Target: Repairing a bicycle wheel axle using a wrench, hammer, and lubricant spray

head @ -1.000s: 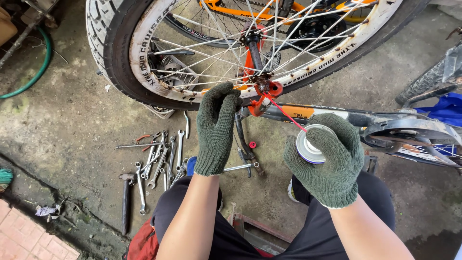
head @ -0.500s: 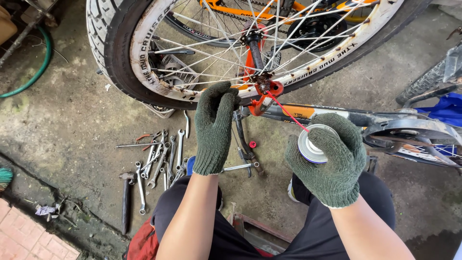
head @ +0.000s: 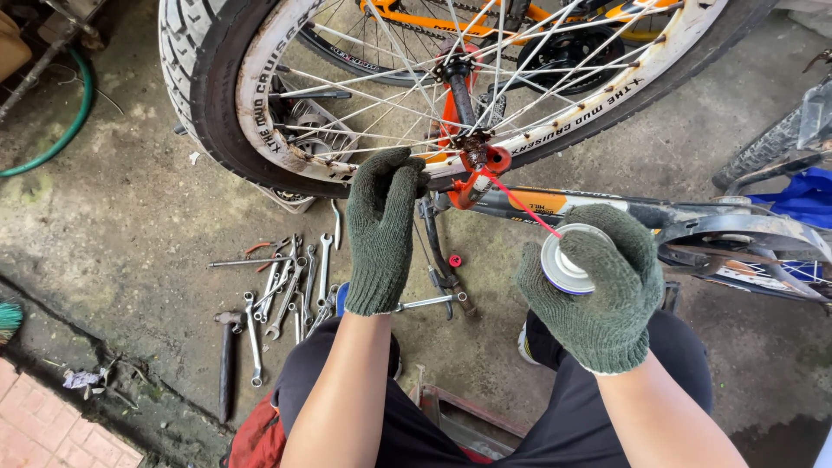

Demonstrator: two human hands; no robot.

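Green knitted gloves are worn on both hands. A spray can (head: 565,264) is gripped by the right hand (head: 598,290), with the fingers curled tight around its body and one fingertip laid over the top; the can is held just below and to the right of the wheel hub (head: 477,156). A thin red straw (head: 520,204) is seen running from the can up to the rusty hub nut, its tip at or touching the hub. The left hand (head: 381,230) is placed just left of the hub, fingers pressed together and hooked over the white rim (head: 286,143) and black tyre (head: 195,95) of the bicycle wheel. Silver spokes (head: 381,87) are spread out from the hub. An orange frame (head: 451,113) is seen beside the hub, above and behind it. Spanners (head: 290,286) are scattered on the concrete floor (head: 113,217), well to the lower left of the hub, with a hammer (head: 227,364) further down. A green hose (head: 61,130) is laid far to the left of the hub. Black trousers are seen below the hub.
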